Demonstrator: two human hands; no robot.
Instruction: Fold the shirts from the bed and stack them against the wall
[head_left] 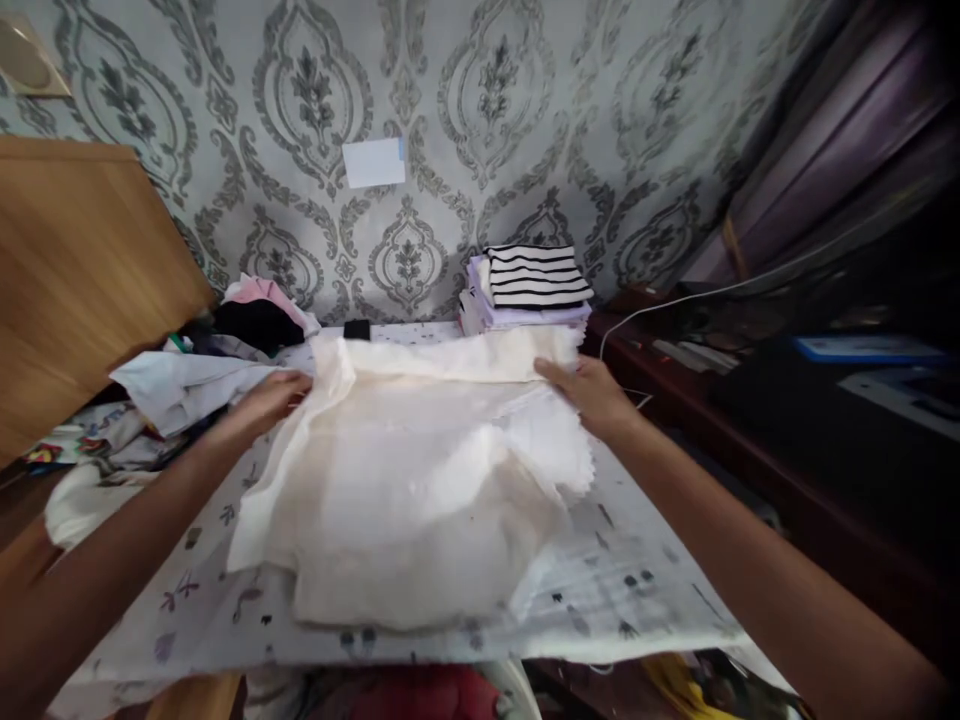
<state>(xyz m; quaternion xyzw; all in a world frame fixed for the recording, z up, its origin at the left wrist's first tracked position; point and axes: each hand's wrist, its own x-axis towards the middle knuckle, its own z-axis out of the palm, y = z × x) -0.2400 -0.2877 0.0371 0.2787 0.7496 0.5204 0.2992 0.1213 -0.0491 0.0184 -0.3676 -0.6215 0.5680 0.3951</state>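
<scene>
A thin cream-white cloth (420, 480) with a scalloped right edge is spread over the patterned table cover, its far edge folded into a band. At its far right corner, my right hand (592, 395) pinches the band, thumb on top. My left hand (281, 395) is closed at the far left edge of the cloth; its fingertips are partly hidden there. The near part of the cloth lies rumpled, with a raised fold right of the middle.
Behind the cloth stands a folded clothes stack (525, 300), a black-and-white striped piece on top. Loose clothes (195, 385) are heaped at left beside a wooden panel (90, 270). A white cable (690, 297) runs along the dark furniture at right. The table cover's (420, 645) near edge hangs in front.
</scene>
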